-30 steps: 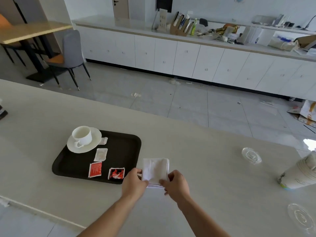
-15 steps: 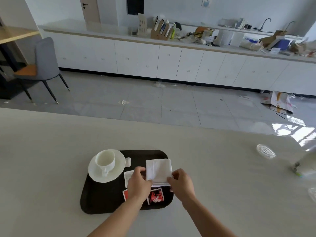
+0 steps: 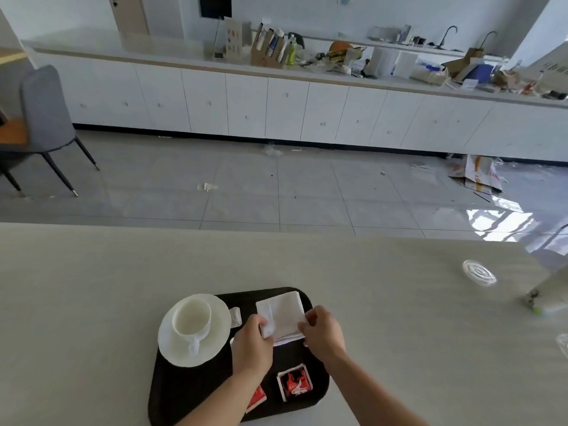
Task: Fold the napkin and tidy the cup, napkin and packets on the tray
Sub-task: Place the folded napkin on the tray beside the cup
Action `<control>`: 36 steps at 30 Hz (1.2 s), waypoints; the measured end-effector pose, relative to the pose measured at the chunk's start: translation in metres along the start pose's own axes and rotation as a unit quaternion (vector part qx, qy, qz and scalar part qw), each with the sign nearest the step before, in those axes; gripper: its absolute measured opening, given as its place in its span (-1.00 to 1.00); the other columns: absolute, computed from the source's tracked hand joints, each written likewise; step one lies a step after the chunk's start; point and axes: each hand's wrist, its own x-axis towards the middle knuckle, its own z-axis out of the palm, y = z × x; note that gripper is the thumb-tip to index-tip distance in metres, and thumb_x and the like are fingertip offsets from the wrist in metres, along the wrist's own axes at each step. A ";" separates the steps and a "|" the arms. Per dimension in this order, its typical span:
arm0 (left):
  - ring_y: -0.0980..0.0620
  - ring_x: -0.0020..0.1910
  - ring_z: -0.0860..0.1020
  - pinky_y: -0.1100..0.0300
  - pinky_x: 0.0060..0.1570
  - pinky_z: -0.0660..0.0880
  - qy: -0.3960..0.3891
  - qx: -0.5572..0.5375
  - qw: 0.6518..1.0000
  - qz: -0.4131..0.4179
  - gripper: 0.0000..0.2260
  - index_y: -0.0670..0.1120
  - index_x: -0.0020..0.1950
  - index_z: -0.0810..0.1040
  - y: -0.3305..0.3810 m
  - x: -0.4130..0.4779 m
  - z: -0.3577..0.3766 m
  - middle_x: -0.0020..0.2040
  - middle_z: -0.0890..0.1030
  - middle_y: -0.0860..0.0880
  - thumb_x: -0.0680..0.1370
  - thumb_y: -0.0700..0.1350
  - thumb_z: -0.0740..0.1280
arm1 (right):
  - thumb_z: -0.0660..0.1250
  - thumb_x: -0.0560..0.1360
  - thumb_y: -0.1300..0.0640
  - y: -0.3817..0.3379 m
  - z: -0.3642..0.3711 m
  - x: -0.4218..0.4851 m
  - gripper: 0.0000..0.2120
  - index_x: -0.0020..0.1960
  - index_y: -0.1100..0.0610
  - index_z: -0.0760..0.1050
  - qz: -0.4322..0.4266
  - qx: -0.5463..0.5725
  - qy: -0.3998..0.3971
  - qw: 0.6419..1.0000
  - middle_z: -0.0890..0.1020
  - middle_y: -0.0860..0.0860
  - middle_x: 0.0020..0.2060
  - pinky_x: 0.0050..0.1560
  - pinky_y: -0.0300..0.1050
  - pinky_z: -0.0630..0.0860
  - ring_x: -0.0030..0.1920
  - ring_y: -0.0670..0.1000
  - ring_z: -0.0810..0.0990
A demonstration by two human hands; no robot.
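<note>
So I'd moved the folded napkin (image 3: 281, 315) off the table (image 3: 92, 287) onto the tray (image 3: 184, 395), left hand (image 3: 252, 342) and right hand (image 3: 322, 333) pinching its near corners, cup (image 3: 192, 315) left of my fingers (image 3: 310, 318). Folding looked done.

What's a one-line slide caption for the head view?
Folded napkin pinched by left hand and right hand over the tray, beside the cup.

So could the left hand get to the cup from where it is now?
Probably yes. The cup sits on its saucer just left of the left hand, with only a flat white packet between them; it must first release the napkin.
</note>
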 end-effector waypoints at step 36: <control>0.00 0.36 0.45 0.05 0.32 0.43 -0.040 0.299 0.929 0.214 -0.62 -0.04 0.30 0.53 -0.049 -0.044 -0.019 0.36 0.50 -0.04 0.50 0.02 0.34 | 0.16 0.53 0.25 -0.018 0.050 0.012 -0.51 0.44 0.04 0.38 -0.417 -0.289 -0.083 0.858 0.46 -0.09 0.42 0.47 0.03 0.22 0.50 0.11 0.22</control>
